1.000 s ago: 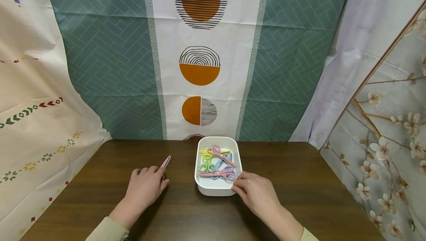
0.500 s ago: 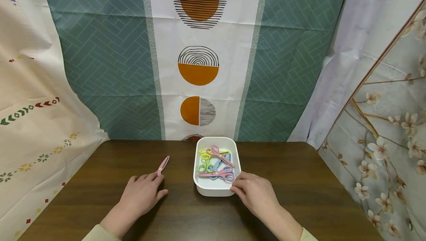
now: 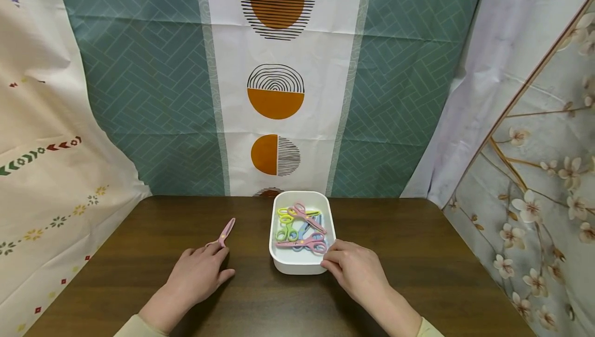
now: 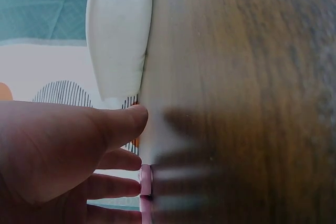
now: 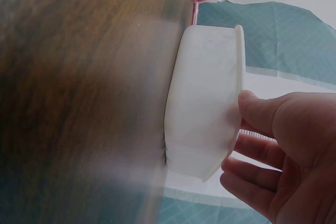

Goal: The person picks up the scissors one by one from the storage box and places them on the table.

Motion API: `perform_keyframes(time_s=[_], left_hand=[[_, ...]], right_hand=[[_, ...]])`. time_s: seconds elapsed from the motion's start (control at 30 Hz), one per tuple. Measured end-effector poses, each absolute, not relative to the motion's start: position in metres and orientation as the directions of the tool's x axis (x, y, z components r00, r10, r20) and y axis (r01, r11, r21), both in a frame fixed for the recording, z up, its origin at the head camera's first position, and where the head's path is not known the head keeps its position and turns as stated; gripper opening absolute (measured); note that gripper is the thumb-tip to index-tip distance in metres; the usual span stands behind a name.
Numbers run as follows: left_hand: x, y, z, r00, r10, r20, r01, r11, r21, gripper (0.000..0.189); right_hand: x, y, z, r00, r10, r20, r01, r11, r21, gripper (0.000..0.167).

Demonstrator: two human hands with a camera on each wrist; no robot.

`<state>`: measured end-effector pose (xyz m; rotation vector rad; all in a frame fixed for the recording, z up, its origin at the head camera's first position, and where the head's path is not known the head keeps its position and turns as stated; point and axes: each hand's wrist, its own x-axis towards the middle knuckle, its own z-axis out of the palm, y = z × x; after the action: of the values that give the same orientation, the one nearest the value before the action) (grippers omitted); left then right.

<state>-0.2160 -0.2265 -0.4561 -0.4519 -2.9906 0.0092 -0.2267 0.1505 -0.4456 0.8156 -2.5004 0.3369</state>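
Note:
Pink scissors (image 3: 226,231) lie flat on the wooden table at the left, blades pointing away. My left hand (image 3: 195,276) rests on their handle end with its fingers extended; in the left wrist view, the fingertips touch the pink handle (image 4: 146,182) and the thumb stands apart. To the right is a white plastic box (image 3: 297,269) holding several children's scissors: green scissors (image 3: 286,233), upper pink scissors (image 3: 305,217), lower pink scissors (image 3: 311,244), plus yellow and partly covered blue ones. My right hand (image 3: 357,267) pinches the box's near right rim between thumb and fingers.
The dark wooden table (image 3: 260,306) runs back to a green and white patterned cloth (image 3: 395,94). A cream cloth (image 3: 60,171) hangs at the left, a floral one (image 3: 534,233) at the right.
My left hand has drawn slightly back and left, its fingers flattening, so more of the pink scissors shows. My right hand keeps its hold on the box rim.

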Motion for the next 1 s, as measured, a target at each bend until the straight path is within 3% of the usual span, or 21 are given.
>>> perform_keyframes(time_s=[0.7, 1.0], left_hand=[[-0.221, -0.237, -0.462, -0.945, 0.291, 0.15, 0.296, 0.955, 0.012, 0.057], [-0.224, -0.245, -0.461, -0.967, 0.224, 0.12, 0.224, 0.975, -0.014, 0.059]], right_hand=[[-0.226, 0.151, -0.446, -0.702, -0.484, 0.523, -0.607, 0.791, -0.082, 0.009], [-0.226, 0.151, -0.446, -0.703, -0.484, 0.522, -0.607, 0.79, -0.086, 0.009]])
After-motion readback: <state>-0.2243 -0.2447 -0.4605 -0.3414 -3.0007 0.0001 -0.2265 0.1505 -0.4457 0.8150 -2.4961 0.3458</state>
